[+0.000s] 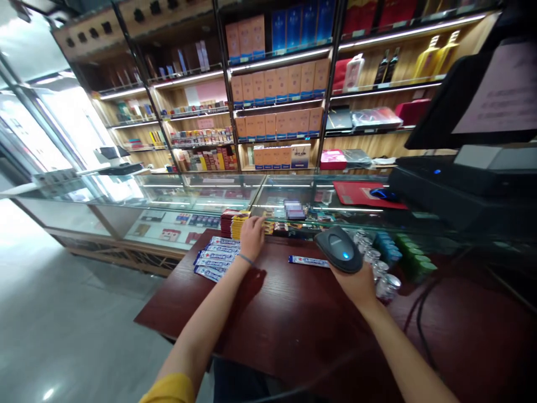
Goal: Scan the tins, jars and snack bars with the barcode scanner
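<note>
Just left of and nearer than the left hand, several blue-and-white sticks (215, 258) lie overlapping on the dark red-brown desk (277, 319). Close by that hand's fingers, on their left, stands a stack of dark red and yellow packets (236, 226); more yellow shows just past its right side. The left hand (252, 236) reaches forward over the desk's far edge, its fingers bent at the packets; I cannot tell whether it grips any. A thin band (246, 259) circles its wrist. Beyond it runs a glass counter (197, 193).

Between the 2 hands, 1 blue-and-white stick (307, 261) lies flat on the desk, its right end by the scanner. The right hand (361, 284) is closed around the black scanner (338, 247), whose 1 blue light glows; most of its fingers are hidden. Beyond this hand, a red mat (356, 195) carries a mouse (381, 193). Just right of the hand stand silver cans (387, 287), then blue cans (386, 249), then green cans (415, 255). Farther right and above hangs a screen (499, 92).
</note>
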{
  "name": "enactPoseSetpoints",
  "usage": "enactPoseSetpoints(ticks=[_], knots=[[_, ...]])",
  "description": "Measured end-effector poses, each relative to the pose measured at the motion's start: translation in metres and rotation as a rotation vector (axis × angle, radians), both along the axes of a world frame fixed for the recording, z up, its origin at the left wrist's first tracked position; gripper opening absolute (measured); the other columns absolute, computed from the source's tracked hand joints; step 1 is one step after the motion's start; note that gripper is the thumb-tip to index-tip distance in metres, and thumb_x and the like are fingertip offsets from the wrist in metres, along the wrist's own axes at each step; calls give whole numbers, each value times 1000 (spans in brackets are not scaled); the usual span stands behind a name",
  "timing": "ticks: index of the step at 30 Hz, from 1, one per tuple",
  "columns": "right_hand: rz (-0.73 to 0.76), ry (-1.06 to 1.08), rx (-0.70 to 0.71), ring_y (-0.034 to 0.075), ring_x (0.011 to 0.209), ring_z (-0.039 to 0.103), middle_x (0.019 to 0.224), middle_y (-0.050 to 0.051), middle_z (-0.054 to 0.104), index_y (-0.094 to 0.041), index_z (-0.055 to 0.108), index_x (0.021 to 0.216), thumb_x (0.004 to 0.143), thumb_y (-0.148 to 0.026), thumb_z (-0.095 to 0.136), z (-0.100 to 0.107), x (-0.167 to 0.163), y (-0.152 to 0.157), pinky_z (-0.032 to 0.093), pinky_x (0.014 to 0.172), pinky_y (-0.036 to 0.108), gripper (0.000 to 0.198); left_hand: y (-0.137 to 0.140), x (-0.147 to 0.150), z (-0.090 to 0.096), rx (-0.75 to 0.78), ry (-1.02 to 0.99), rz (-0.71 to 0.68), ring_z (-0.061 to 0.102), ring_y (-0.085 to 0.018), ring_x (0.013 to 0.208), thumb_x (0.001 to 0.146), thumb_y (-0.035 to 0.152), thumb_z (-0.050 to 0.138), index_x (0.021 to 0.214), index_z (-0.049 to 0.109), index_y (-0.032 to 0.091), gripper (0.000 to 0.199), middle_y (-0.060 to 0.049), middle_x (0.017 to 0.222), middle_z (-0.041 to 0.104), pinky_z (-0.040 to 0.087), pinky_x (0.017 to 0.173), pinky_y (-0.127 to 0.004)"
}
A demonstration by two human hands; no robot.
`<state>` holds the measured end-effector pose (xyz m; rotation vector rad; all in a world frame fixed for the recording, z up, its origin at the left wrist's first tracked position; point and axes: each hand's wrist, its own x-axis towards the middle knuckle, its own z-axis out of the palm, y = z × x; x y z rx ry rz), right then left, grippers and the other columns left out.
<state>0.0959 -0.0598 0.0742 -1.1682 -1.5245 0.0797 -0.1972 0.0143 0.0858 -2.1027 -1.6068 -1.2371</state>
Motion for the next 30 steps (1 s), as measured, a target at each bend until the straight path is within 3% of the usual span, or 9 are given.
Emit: enactPoseSetpoints(ticks=[5, 10, 17, 23, 30], knots=[[125, -81, -59, 26, 80, 72, 90, 9, 76, -21, 67, 90, 74, -38, 66, 11, -29, 15, 57, 69, 35, 24, 13, -67, 8, -40, 142, 180, 36, -33, 138, 90, 25, 54, 139, 51, 22, 49, -15, 146, 44, 29, 114, -50], [113, -182, -82, 29, 78, 73, 83, 9, 76, -20, 68, 97, 73, -38, 64, 21, -54, 26, 55, 65, 35, 31, 31, -93, 1, -136, 237, 185, 27, -35, 144, 88, 30, 58, 142, 48, 24, 56, -15, 154, 38, 21, 115, -57], [105, -317, -74, 28, 81, 73, 87, 5, 76, -23, 65, 116, 73, -27, 63, 24, -60, 21, 54, 66, 32, 43, 33, -97, 1, -160, 292, 156, 39, -31, 137, 89, 28, 55, 137, 53, 26, 48, -13, 143, 52, 24, 115, -53], [198, -310, -32, 26, 89, 72, 102, 7, 75, -22, 66, 110, 77, -23, 60, 25, -54, 15, 55, 72, 32, 34, 21, -96, 13, -150, 282, 66, 50, -26, 129, 93, 19, 44, 128, 60, 31, 41, -7, 131, 63, 31, 113, -45], [200, -372, -29, 26, 85, 72, 93, 5, 75, -24, 65, 101, 78, -24, 59, 22, -42, 14, 54, 69, 30, 24, -11, -66, 7, 15, 43, 34, 50, -22, 131, 97, 23, 41, 131, 59, 26, 38, -7, 134, 62, 33, 114, -41]])
